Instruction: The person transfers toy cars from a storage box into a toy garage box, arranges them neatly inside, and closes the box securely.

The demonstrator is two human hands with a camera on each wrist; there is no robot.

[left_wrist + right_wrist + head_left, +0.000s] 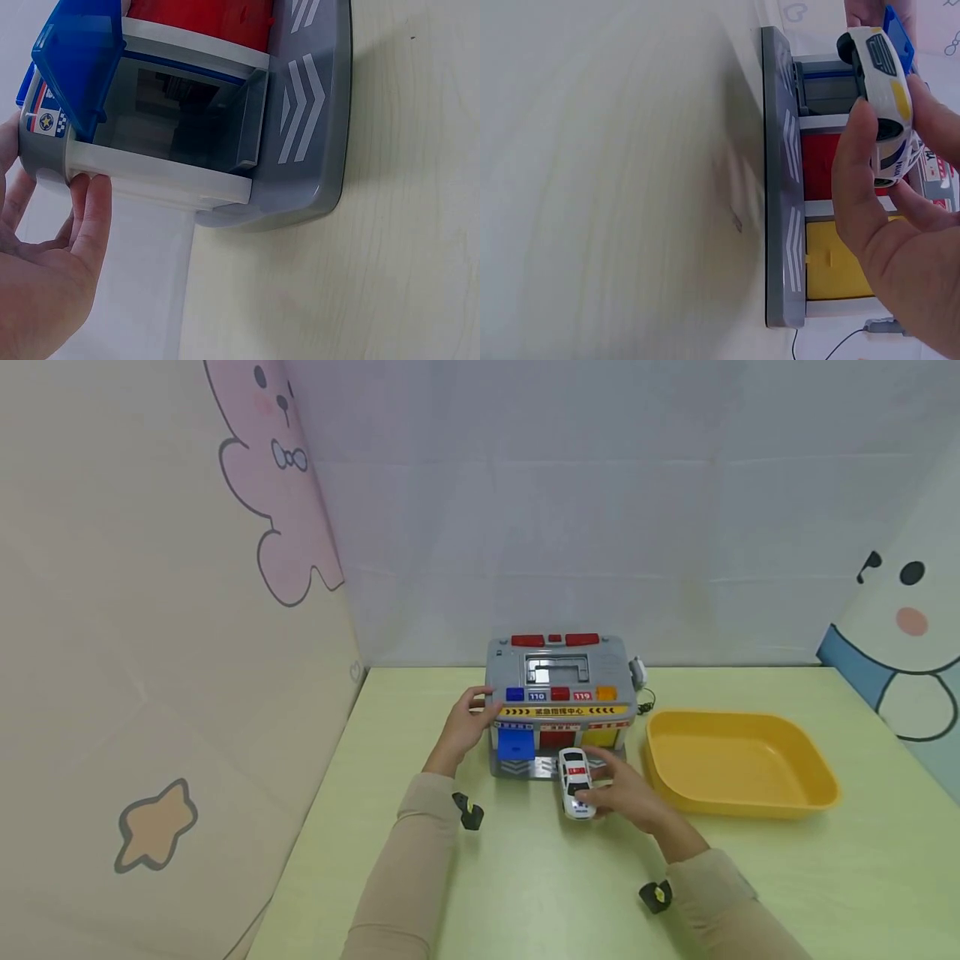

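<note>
A grey toy garage (557, 710) stands on the table, with a blue door (516, 744) swung up at its left bay. The red door (557, 739) and yellow door (600, 738) beside it are down. My left hand (465, 727) grips the garage's left upper corner, fingertips against the white side wall (157, 172). Between the thumb and fingers of my right hand (626, 793) is a white toy police car (576, 783). The car is held in front of the garage, over the front edge of its grey ramp (315, 112).
A yellow tray (738, 803) sits to the right of the garage. A small grey piece on a cord (638, 672) hangs at the garage's right side. Cloth walls (555, 527) border the table at the back and left.
</note>
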